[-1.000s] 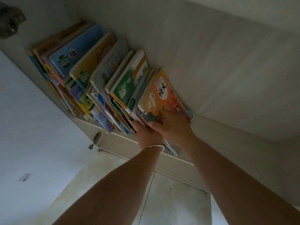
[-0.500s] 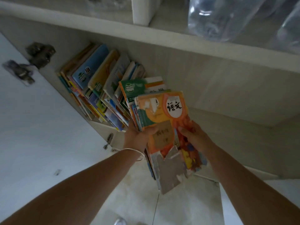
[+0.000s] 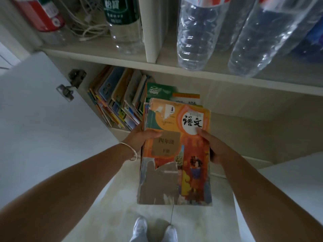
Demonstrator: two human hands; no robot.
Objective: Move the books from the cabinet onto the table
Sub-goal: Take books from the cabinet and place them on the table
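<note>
The stack (image 3: 176,154) is out of the cabinet (image 3: 227,81), held between both hands over the floor, long axis pointing away from the body. Left hand (image 3: 139,138) grips the left edge, right hand (image 3: 212,145) the right; fingers curl under, thumbs on top. More books (image 3: 115,100) wait on the shelf's left end.

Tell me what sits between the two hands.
In the head view, a stack of books sits between the left hand and right hand, both gripping it.
</note>
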